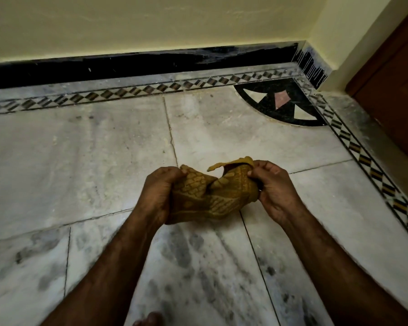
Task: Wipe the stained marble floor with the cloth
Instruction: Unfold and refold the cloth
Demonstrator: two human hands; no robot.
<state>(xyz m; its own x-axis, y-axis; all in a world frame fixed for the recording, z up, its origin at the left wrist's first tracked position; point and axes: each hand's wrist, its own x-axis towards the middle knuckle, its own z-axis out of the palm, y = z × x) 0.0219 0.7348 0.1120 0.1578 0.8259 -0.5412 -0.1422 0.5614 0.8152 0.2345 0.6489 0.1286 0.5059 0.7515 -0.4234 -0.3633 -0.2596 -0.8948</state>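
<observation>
Gripping a crumpled mustard-yellow patterned cloth [209, 196] between them, the left hand [159, 196] and right hand [272, 191] bunch it above the grey-smudged white marble floor [104, 175], near the corner's black inlay [280, 102] and skirting [127, 64].

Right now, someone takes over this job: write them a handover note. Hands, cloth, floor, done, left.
Left hand: grips one end of the cloth.
Right hand: fingers pinch the other end.
Cloth: yellow, bunched between both hands, not spread flat on the floor.
Marble floor: dark smudges on the slabs nearest the person.
Done: cloth in hand; no clearly wiped patch shows.
Left: wipe the stains.
</observation>
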